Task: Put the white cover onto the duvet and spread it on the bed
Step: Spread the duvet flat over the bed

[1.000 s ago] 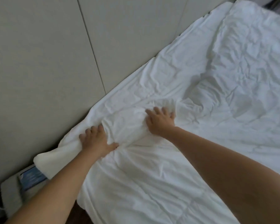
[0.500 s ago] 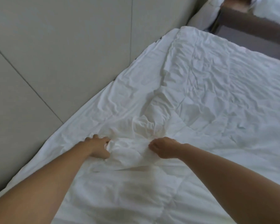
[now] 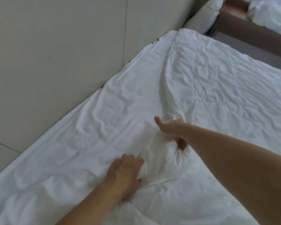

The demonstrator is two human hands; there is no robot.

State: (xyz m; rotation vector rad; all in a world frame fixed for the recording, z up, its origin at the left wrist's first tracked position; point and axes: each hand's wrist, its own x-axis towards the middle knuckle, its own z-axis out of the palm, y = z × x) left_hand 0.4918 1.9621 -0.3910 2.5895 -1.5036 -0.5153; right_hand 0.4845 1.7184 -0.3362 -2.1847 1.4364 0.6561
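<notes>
The white cover (image 3: 118, 104) lies wrinkled over the bed, flat and thin along the wall side. The thicker duvet (image 3: 217, 82) fills it on the right, and its edge runs as a ridge down to my hands. My left hand (image 3: 125, 174) lies low in the middle, its fingertips curled into a bunched fold of the cover. A little further up, my right hand (image 3: 169, 129) grips the same bunch, thumb raised and fingers tucked under the cloth. Part of its fingers is hidden by the fold.
A beige panelled wall (image 3: 55, 54) runs along the bed's left side. Past the far corner stand a brown wooden frame (image 3: 243, 30) and a second bed with white linen (image 3: 271, 15). A white pillow or cushion (image 3: 201, 17) leans near the wall.
Both hands have shifted further along the duvet's ridge. My right hand has turned thumb-up and dug its fingers under the bunch; my left hand has taken a new grip lower down.
</notes>
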